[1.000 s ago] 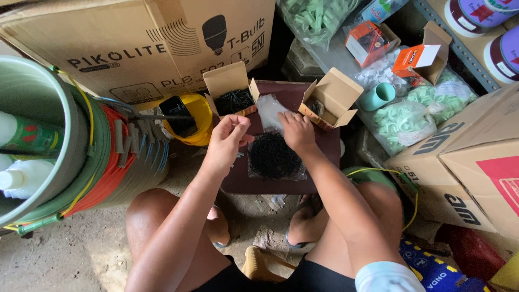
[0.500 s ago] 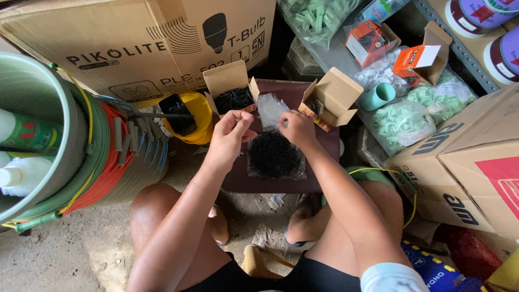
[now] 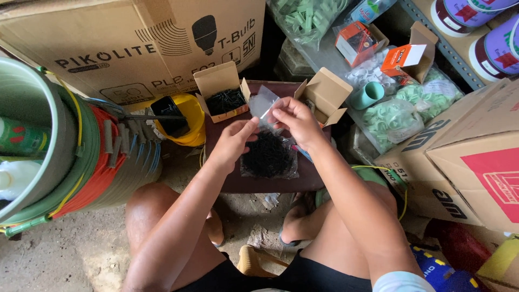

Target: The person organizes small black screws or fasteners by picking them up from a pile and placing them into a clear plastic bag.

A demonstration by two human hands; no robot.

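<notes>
1. Above a dark brown stool top [image 3: 254, 184], the right hand [image 3: 294, 120] pinches a small clear plastic bag [image 3: 263, 104] by its mouth — held up, just over the heap.
2. The left hand [image 3: 233, 143], fingertips nearly closed, holds nothing I can make out.
3. Best to hold the flimsy bag's mouth wide.
4. Below lies a heap of small black screws [image 3: 267, 156] — thin, spiky, matte — on crinkled clear film.

We see a big brown carton [image 3: 135, 48] standing at the back, two small open brown boxes [image 3: 221, 92] on the dark stool, two orange-and-white packs [image 3: 411, 54] at upper right, clear bags of green parts [image 3: 389, 116] beside them, and stacked brown cartons with a red label [image 3: 494, 173] at right.
</notes>
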